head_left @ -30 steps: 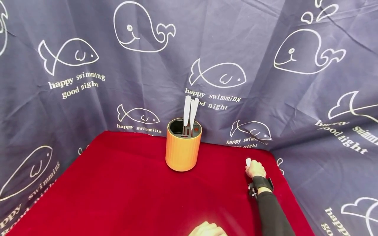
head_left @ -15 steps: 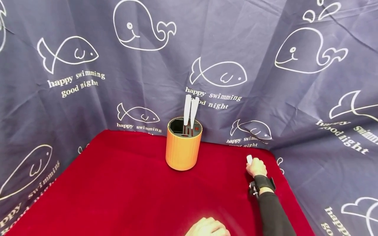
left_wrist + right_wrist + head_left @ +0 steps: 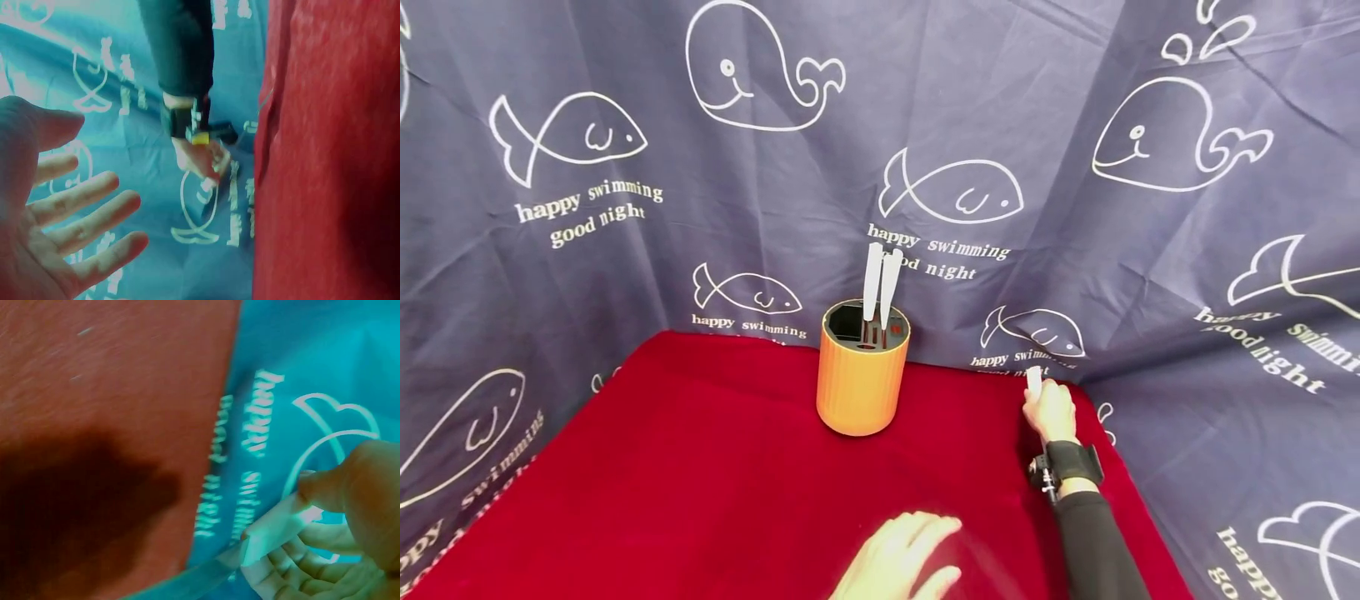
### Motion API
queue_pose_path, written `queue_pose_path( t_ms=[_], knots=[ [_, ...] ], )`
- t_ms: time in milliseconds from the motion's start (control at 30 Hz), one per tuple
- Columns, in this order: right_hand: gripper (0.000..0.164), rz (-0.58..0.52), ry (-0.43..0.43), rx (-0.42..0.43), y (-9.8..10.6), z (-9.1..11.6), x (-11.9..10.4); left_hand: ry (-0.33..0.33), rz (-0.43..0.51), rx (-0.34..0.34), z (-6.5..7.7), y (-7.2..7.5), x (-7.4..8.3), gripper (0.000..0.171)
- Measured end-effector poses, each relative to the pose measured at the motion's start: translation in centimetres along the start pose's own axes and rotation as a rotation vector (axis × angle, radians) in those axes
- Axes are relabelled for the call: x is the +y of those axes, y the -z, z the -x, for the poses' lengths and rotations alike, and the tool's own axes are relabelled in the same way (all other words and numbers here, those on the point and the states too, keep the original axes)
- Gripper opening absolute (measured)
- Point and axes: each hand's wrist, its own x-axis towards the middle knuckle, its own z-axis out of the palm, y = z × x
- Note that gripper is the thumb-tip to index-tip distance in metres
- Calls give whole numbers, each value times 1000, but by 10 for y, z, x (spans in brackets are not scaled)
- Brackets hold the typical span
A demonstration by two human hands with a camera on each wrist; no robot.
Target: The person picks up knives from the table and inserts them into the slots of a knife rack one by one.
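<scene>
My right hand (image 3: 1049, 410) grips a knife by its white handle (image 3: 1034, 382), above the far right corner of the red cloth. In the right wrist view the thumb and fingers close round the handle (image 3: 275, 531), and the blade (image 3: 197, 578) runs off to the lower left. My left hand (image 3: 898, 554) hovers over the near middle of the cloth with its fingers spread and nothing held; its palm also shows in the left wrist view. An orange knife block (image 3: 859, 392) stands at the back, with two white-handled utensils (image 3: 880, 283) upright in its slots; their lower parts are hidden.
Red cloth (image 3: 700, 467) covers the table. Grey-blue curtains (image 3: 760, 192) printed with white fish and whales hang behind it and along both sides, close to the knife block and the right hand.
My right hand has risen slightly with the knife, and more of the white handle shows. My left hand has come forward into view, its fingers spreading. The knife block has not moved.
</scene>
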Motion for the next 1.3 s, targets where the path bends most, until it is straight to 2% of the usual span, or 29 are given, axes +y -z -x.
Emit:
queue_pose_path(
  t_ms=[100, 333, 500, 667, 867, 1033, 1167, 1300],
  knots=[
    [35, -31, 25, 47, 5, -1, -12, 32, 8, 18, -3, 7, -9, 42],
    [35, -94, 128, 177, 16, -2, -39, 107, -24, 138, -14, 20, -21, 45],
    [32, -164, 227, 308, 23, 1, -60, 170, -28, 128, -19, 28, -27, 48],
    [35, -214, 319, 387, 32, 6, -83, 222, -23, 105, -22, 31, -29, 52],
    [34, -269, 373, 414, 42, 16, -103, 215, 2, 135, -25, 31, -31, 58],
    [30, -326, 401, 392, 49, 26, -118, 219, 20, 148, -28, 34, -33, 61],
    [28, -363, 425, 380, 57, 33, -132, 216, 30, 164, -34, 37, -34, 62],
    [31, -377, 480, 405, 63, 41, -146, 212, 58, 182, -41, 39, -35, 62]
  ],
)
